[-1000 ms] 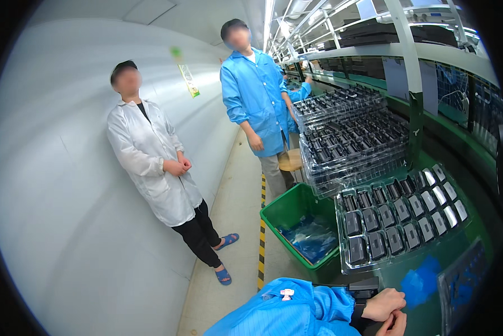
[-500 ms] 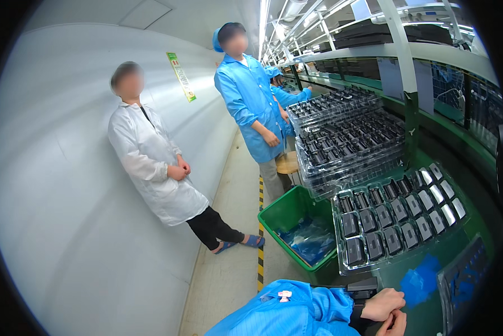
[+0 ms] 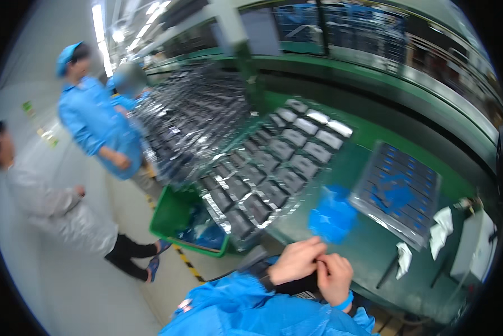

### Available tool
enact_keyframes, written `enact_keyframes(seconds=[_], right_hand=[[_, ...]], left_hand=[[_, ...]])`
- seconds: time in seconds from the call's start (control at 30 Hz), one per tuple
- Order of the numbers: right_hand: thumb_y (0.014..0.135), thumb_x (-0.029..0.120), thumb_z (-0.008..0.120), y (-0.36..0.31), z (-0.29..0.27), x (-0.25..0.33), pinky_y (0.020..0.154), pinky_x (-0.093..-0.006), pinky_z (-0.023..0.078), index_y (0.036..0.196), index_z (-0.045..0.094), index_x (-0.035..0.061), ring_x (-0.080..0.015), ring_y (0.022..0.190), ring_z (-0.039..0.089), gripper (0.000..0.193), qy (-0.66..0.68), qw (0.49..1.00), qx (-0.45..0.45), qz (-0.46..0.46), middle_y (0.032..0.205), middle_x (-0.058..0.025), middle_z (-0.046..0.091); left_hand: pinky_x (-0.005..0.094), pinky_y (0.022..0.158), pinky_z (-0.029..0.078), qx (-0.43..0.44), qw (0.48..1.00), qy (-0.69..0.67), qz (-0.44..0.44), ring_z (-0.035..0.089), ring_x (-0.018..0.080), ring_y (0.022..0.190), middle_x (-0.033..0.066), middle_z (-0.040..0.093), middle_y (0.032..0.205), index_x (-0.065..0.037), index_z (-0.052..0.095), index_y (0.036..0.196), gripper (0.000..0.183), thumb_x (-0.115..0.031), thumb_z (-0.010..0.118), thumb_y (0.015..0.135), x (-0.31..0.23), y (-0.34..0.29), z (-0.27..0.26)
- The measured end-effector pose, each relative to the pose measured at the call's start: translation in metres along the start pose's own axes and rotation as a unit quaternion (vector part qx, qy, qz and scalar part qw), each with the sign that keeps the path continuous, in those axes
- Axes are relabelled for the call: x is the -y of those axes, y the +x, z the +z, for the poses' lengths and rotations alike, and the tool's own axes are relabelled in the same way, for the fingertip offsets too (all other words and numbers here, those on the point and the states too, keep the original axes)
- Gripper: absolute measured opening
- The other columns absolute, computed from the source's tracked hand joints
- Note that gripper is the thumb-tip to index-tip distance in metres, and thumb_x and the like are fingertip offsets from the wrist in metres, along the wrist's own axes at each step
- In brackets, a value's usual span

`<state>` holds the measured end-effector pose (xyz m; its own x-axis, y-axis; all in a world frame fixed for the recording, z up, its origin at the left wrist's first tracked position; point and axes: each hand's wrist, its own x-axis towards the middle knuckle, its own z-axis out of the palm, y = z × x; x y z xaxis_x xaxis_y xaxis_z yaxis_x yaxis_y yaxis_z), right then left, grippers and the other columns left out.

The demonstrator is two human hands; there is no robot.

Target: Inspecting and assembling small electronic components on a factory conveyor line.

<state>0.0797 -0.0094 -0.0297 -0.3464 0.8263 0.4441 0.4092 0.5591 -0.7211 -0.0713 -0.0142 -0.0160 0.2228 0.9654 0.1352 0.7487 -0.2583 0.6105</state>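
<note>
My left hand (image 3: 296, 263) and my right hand (image 3: 335, 278) meet over the front edge of the green worktable (image 3: 369, 271). Fingers on both are bent and closed together at the tips; whatever may be between them is hidden and blurred. A blue band (image 3: 345, 302) circles the right wrist. Just beyond the hands lies a crumpled heap of thin blue film (image 3: 334, 215). To its left rests a clear plastic tray (image 3: 244, 244) with rows of black and silvery rectangular parts. On its right is a flat, dark, gridded tray (image 3: 369, 215) scattered with small blue pieces.
A green bin (image 3: 163, 215) with blue film inside stands at the table's left. Behind it rise stacked trays (image 3: 189, 120). A person in blue (image 3: 97, 115) and one in white (image 3: 55, 204) stand left. White-wrapped tools (image 3: 404, 260) and a grey box (image 3: 471, 246) are right.
The view has swung to the right, bringing the gridded tray, the white-wrapped tools and the grey box into sight. Both hands remain close together, now nearer the middle of the picture.
</note>
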Motion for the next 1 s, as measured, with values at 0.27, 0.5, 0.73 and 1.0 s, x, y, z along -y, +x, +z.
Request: enact_keyframes(seconds=[0.27,0.5,0.73,1.0], right_hand=[[0.076,0.003,0.065,-0.004,-0.011,-0.001,0.060,-0.0354,0.043,0.082,0.065,0.0072,-0.0262,0.062,0.055,0.007,0.000,0.999,0.008,0.046,0.074,-0.0058,0.060],[0.073,0.001,0.067,0.001,-0.008,0.004,0.058,-0.0328,0.040,0.081,0.065,0.0073,-0.0228,0.059,0.055,0.010,-0.028,0.997,0.028,0.070,0.070,-0.0047,0.060],[0.071,-0.001,0.066,0.008,-0.005,0.012,0.057,-0.0312,0.040,0.079,0.066,0.0061,-0.0207,0.059,0.056,0.011,-0.040,0.992,0.036,0.111,0.069,-0.0044,0.062],[0.071,-0.001,0.065,0.006,0.005,0.018,0.056,-0.0315,0.042,0.078,0.066,0.0035,-0.0224,0.058,0.054,0.008,-0.039,0.972,-0.019,0.230,0.066,-0.0076,0.059]], left_hand=[[0.0258,0.069,0.051,0.023,0.977,-0.195,-0.080,0.061,0.0114,0.076,0.0061,0.061,0.092,-0.006,0.062,0.113,0.041,-0.007,0.076,0.074,-0.003,-0.036,-0.107],[0.0251,0.065,0.048,-0.185,0.972,-0.076,-0.126,0.058,0.0113,0.071,0.0049,0.058,0.082,0.000,0.061,0.101,0.030,0.002,0.070,0.073,0.083,-0.008,-0.213],[0.0315,0.077,0.048,-0.117,0.992,0.038,-0.005,0.060,0.0238,0.086,0.0112,0.057,0.092,-0.001,0.060,0.104,0.034,-0.003,0.072,0.073,0.164,0.073,-0.214],[0.0371,0.090,0.041,0.006,0.996,0.071,0.052,0.048,0.0310,0.103,0.0125,0.053,0.106,-0.006,0.057,0.115,0.046,-0.017,0.073,0.073,0.196,0.112,-0.182]])
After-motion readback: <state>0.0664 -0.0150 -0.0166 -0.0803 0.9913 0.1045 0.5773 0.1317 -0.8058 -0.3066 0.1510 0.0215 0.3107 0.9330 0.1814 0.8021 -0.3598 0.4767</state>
